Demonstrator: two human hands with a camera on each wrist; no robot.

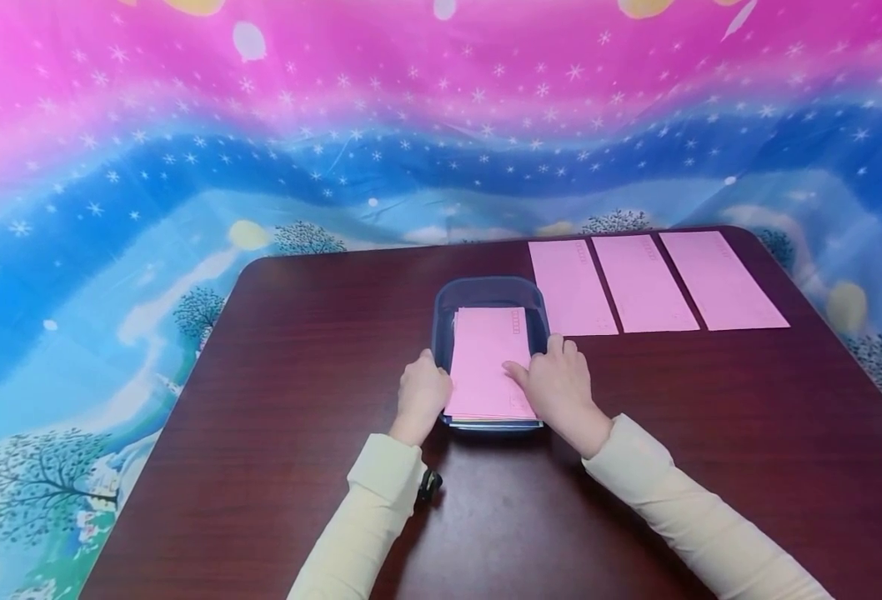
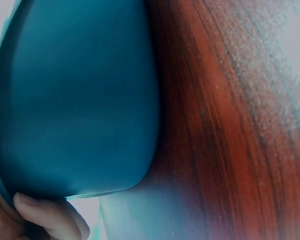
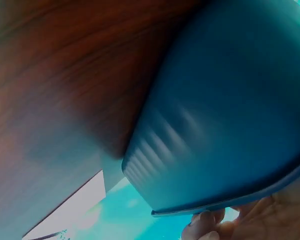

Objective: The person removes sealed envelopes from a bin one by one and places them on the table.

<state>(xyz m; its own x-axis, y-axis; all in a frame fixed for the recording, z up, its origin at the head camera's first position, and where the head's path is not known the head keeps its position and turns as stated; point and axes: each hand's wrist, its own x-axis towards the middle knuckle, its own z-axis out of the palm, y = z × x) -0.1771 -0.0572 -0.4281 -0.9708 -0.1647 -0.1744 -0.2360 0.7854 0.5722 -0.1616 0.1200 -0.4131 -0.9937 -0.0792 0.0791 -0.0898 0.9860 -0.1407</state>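
Note:
A dark blue plastic basket (image 1: pixel 486 292) stands near the middle of the table with a stack of envelopes in it, a pink envelope (image 1: pixel 486 358) on top. Other colours show at the stack's near edge. My left hand (image 1: pixel 422 390) grips the basket's left rim, and its fingers (image 2: pixel 50 217) curl under that rim in the left wrist view. On the opposite side my right hand (image 1: pixel 563 382) holds the right rim, its thumb lying over the edge of the top envelope. Fingertips (image 3: pixel 202 225) of that hand show beneath the rim in the right wrist view.
Three pink envelopes lie side by side at the table's back right: a left one (image 1: pixel 572 292), a middle one (image 1: pixel 645 283) and a right one (image 1: pixel 722 281). The left one reaches close to the basket. Behind the dark wooden table (image 1: pixel 298 400) hangs a patterned cloth (image 1: pixel 381 125).

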